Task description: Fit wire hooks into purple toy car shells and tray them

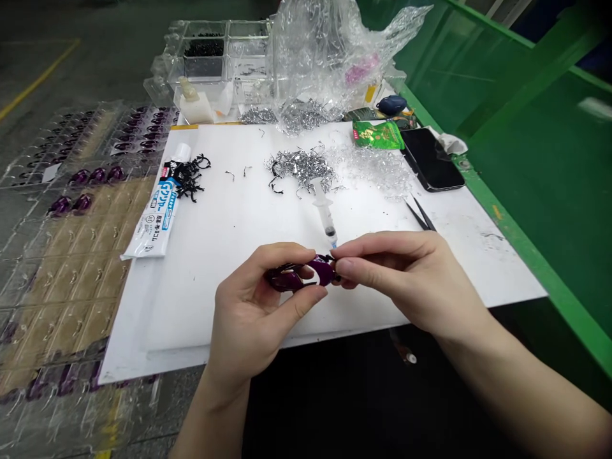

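Observation:
My left hand [248, 312] is closed around a glossy dark purple plastic part [326, 273] with an opening in its middle, held above the front of the white board [191, 306]. At the part's right end, my right hand [415, 274] pinches with thumb and forefinger. A small black piece shows by those fingertips, but what exactly they grip is hidden. Just beyond the hands lies a syringe [323, 213], its blue tip pointing toward them. Behind it is a pile of silvery shreds with dark bits [301, 167]. Black tweezers [421, 215] rest beyond my right hand.
A glue tube [153, 223] lies at the board's left beside curled black strips [187, 178]. A phone [434, 159] and green packet [377, 135] sit at back right. Clear trays [71, 255] with purple parts are at left. A green wall [540, 159] borders the right.

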The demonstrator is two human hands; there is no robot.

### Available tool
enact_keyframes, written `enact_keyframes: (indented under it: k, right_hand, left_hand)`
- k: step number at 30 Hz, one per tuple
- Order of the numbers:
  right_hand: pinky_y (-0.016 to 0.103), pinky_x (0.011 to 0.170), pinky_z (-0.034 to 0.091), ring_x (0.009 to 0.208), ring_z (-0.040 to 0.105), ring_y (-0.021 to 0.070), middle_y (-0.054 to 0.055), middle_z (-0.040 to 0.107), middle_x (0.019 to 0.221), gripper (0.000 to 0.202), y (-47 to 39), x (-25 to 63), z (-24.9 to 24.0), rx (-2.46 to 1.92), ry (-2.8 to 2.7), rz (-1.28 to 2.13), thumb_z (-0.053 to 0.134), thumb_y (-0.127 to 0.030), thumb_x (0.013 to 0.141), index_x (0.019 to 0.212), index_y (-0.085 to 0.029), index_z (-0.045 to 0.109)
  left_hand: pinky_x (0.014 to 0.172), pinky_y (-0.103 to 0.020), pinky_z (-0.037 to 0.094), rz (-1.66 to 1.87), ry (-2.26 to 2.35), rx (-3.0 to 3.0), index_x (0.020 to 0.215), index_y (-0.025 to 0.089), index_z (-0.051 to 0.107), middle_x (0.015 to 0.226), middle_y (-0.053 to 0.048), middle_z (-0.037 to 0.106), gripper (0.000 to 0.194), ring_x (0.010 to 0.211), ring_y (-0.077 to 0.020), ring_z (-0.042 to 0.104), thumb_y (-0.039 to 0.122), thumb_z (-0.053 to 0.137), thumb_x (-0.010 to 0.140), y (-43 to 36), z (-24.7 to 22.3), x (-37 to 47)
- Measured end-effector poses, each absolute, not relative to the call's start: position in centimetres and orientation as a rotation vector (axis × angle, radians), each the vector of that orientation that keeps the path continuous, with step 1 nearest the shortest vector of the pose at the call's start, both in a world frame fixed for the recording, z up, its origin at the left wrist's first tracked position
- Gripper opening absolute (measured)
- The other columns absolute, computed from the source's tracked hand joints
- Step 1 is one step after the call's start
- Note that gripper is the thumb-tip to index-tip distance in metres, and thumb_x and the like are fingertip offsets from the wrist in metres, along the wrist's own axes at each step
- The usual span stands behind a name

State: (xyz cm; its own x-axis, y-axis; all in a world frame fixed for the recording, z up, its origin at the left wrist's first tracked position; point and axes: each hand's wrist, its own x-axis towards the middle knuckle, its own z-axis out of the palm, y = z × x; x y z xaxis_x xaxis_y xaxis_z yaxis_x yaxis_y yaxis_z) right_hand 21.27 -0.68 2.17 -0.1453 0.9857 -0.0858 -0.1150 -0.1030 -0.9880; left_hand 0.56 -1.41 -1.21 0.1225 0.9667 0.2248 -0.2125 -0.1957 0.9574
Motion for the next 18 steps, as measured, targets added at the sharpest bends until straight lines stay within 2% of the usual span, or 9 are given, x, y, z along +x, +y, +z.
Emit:
enact_keyframes:
  k: [4,8,11,14,18]
  right_hand:
    - [0.026,0.073,0.072,0.077,0.083,0.0206,0.002,0.086,0.085,0.023,-0.8,20.8,2.6,-1.142,-1.211,1.381,0.105,-0.023,0.073,0.091,-0.030,0.092]
    - [0.021,0.079,0.070,0.085,0.084,0.0174,-0.002,0.087,0.093,0.025,-1.1,20.7,3.0,-1.125,-1.325,1.351,0.101,-0.020,0.080,0.096,-0.036,0.092]
    - [0.018,0.079,0.068,0.088,0.083,0.0148,-0.005,0.087,0.098,0.031,-1.1,21.2,3.3,-1.158,-1.442,1.278,0.097,-0.017,0.085,0.103,-0.042,0.091]
    - [0.021,0.081,0.067,0.093,0.082,0.0163,-0.005,0.087,0.104,0.037,-0.8,21.8,3.4,-1.133,-1.564,1.212,0.097,-0.016,0.085,0.109,-0.043,0.090]
    - [0.022,0.090,0.065,0.103,0.080,0.0155,-0.005,0.085,0.112,0.042,-0.4,22.2,3.5,-1.042,-1.667,1.125,0.092,-0.011,0.089,0.116,-0.044,0.088]
  left_hand:
    - [0.089,-0.020,0.064,1.316,0.818,1.291,0.115,0.028,0.085,0.112,-0.001,0.079,0.039,0.098,-0.0129,0.076,0.002,0.091,0.087,-1.4,-1.2,0.6]
    - [0.086,-0.016,0.062,1.288,0.823,1.283,0.117,0.029,0.085,0.113,0.000,0.077,0.041,0.096,-0.0100,0.074,0.001,0.089,0.088,-1.6,-1.1,0.5]
    - [0.084,-0.016,0.063,1.279,0.845,1.259,0.118,0.029,0.086,0.110,-0.001,0.078,0.037,0.092,-0.0099,0.074,0.004,0.089,0.090,-1.6,-1.0,0.4]
    - [0.085,-0.018,0.064,1.242,0.851,1.222,0.120,0.031,0.088,0.105,-0.001,0.081,0.035,0.093,-0.0120,0.076,0.010,0.090,0.092,-1.7,-1.0,0.2]
    - [0.093,-0.018,0.064,1.184,0.862,1.258,0.124,0.035,0.087,0.117,-0.001,0.085,0.033,0.103,-0.0132,0.078,0.018,0.088,0.096,-1.6,-0.9,0.0]
